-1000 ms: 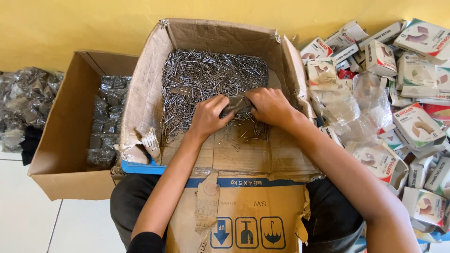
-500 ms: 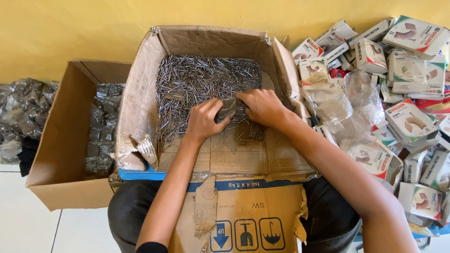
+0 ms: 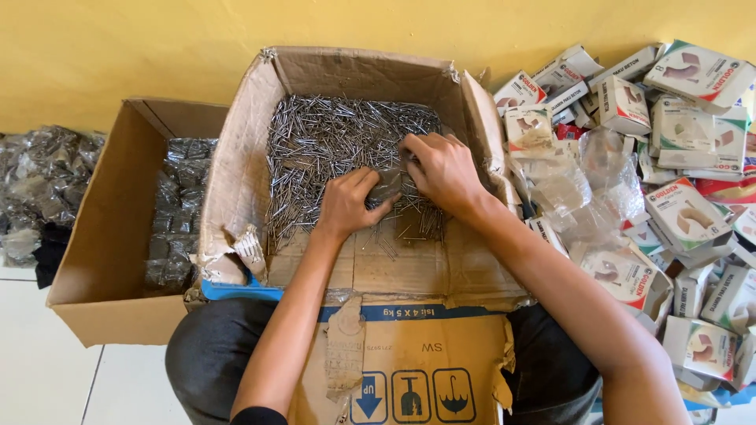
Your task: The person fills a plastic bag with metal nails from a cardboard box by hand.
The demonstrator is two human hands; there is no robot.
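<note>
A worn cardboard box (image 3: pixel 236 181) lies open on my lap, its far half covered with a heap of loose steel nails (image 3: pixel 323 145). Both hands are inside it. My left hand (image 3: pixel 346 206) rests on the near edge of the heap and pinches a small clear plastic bag (image 3: pixel 387 187) between thumb and fingers. My right hand (image 3: pixel 445 169) is just right of the bag, palm down, fingers curled over nails at the bag's mouth. How much the bag holds is hidden by the hands.
A second cardboard box (image 3: pixel 94 260) at my left holds packed clear bags (image 3: pixel 173 220); more such bags (image 3: pixel 35 189) lie beyond it. Many small printed cartons (image 3: pixel 685 212) and empty clear bags (image 3: pixel 575 185) are piled at my right. A yellow wall (image 3: pixel 157 47) stands behind.
Both hands stay together at the bag. My right hand has spread a little farther over the nails, and my view has tipped slightly, so the box sits lower in the frame.
</note>
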